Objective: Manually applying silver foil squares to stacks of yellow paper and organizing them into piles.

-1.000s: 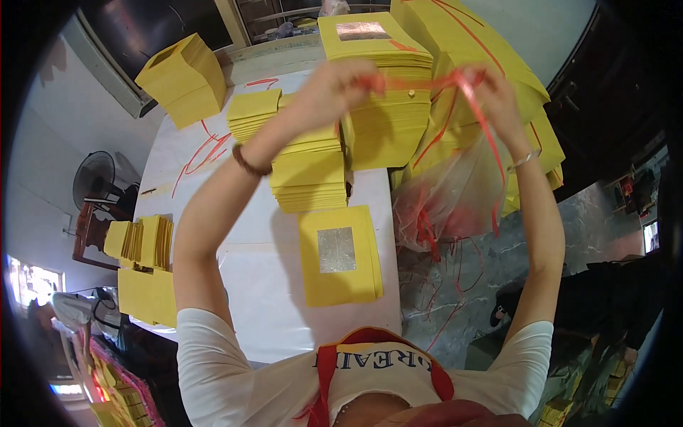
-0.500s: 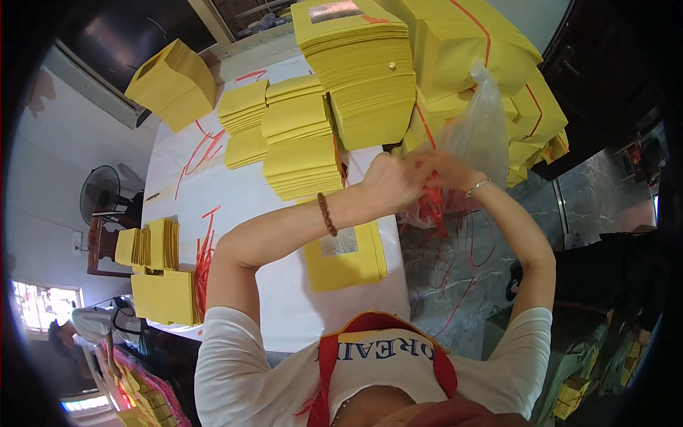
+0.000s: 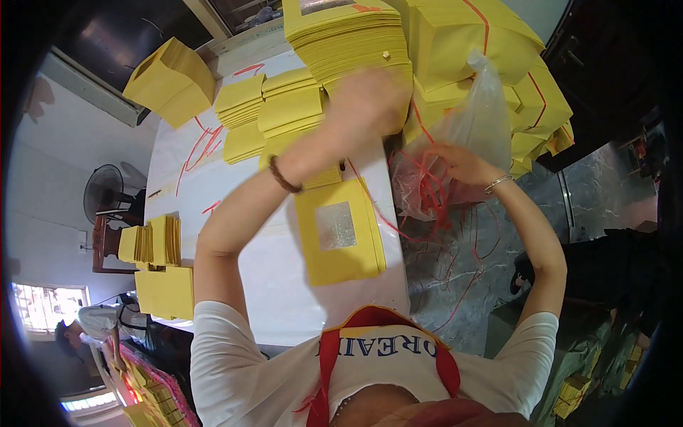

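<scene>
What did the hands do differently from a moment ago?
The left hand lifted away from the bag, up over the yellow paper stacks, blurred. The right hand dropped from high up into the clear plastic bag among the red strings. The yellow sheet with a silver square stayed put.

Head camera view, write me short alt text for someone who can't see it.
A person's right hand reaches into a clear plastic bag of red strings while the blurred left hand is raised over stacks of yellow paper sheets. A yellow paper square with a silver centre lies on the white table.
</scene>
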`<action>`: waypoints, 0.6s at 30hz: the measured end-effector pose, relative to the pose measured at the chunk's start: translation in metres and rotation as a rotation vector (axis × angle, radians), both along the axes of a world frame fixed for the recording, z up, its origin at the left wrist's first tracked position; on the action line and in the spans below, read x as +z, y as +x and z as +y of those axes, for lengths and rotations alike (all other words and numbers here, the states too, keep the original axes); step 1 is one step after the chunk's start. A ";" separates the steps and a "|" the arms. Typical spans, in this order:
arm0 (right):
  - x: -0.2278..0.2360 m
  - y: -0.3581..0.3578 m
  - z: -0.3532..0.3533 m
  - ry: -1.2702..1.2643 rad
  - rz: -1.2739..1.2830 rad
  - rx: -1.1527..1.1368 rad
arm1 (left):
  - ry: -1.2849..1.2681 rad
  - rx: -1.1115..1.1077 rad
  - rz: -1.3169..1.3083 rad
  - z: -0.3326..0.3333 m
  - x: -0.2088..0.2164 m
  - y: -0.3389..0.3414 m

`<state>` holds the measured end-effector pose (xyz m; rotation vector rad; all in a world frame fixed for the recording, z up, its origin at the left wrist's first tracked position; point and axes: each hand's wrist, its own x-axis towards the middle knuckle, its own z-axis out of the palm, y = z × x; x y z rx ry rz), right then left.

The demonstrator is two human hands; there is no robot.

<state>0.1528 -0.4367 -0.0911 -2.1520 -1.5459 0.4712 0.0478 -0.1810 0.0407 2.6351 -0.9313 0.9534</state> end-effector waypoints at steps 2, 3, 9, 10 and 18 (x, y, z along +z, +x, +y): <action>0.019 -0.011 0.015 0.030 0.088 -0.080 | -0.020 0.276 -0.323 0.047 0.014 0.013; 0.027 -0.017 0.028 0.058 0.175 -0.158 | -0.026 0.363 -0.360 0.068 0.019 0.015; 0.038 -0.021 0.094 0.555 0.435 -0.378 | 0.143 0.595 -0.326 0.085 0.034 0.030; 0.042 -0.015 0.104 0.557 0.433 -0.382 | 0.174 0.618 -0.272 0.081 0.037 0.033; 0.059 0.000 0.142 0.715 0.482 -0.641 | -0.280 0.459 0.039 0.106 0.040 0.044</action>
